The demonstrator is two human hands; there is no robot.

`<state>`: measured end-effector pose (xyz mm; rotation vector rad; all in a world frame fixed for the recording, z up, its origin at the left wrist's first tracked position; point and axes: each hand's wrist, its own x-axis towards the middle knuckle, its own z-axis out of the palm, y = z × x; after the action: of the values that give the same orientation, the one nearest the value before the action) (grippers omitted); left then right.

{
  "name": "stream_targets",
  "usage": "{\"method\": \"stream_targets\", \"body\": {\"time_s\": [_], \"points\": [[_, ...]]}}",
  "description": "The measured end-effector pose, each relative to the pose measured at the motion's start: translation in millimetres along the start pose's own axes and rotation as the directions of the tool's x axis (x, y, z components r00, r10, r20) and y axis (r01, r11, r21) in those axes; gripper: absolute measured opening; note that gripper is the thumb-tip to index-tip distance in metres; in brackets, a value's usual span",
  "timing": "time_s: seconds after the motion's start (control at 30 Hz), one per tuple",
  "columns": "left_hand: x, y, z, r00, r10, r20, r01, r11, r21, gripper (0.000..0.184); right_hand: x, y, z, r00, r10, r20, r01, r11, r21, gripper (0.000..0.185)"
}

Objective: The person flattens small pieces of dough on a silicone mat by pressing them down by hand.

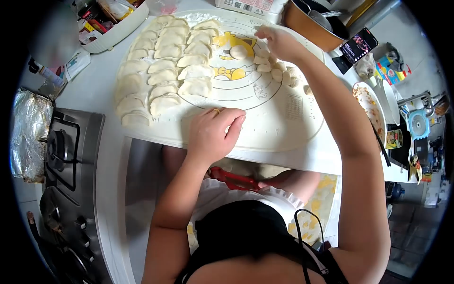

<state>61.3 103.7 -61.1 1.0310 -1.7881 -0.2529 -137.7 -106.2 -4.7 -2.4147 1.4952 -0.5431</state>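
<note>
My left hand rests palm down at the front of the pastry mat, fingers curled under; whatever they may hold is hidden. Over the far right of the mat reaches my right hand, its fingers loosely bent and partly apart, with nothing visible in them. Just below it lies a cluster of small dough pieces. A flattened round of dough sits to their left, on the mat's yellow cartoon print. Rows of folded dumplings cover the left part of the mat, with white flour behind them.
A gas stove is at the left, and a white bin of packages at the back left. An orange pot, a propped phone and a plate with reddish food remains line the right side. Chopsticks jut out there.
</note>
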Motion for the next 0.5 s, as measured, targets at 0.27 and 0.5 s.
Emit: {"method": "stream_targets", "body": {"time_s": [0.27,0.5], "points": [[0,5,-3,0.998,-0.006,0.056,0.006,1.000,0.005,0.004,-30,-4,-9,0.966,0.049,0.254,-0.032,0.997,-0.071,0.032],[-1,6,-3,0.995,-0.081,0.055,0.080,0.997,0.023,0.005,-42,10,-21,0.989,-0.135,-0.053,0.130,0.987,-0.091,0.029]]}}
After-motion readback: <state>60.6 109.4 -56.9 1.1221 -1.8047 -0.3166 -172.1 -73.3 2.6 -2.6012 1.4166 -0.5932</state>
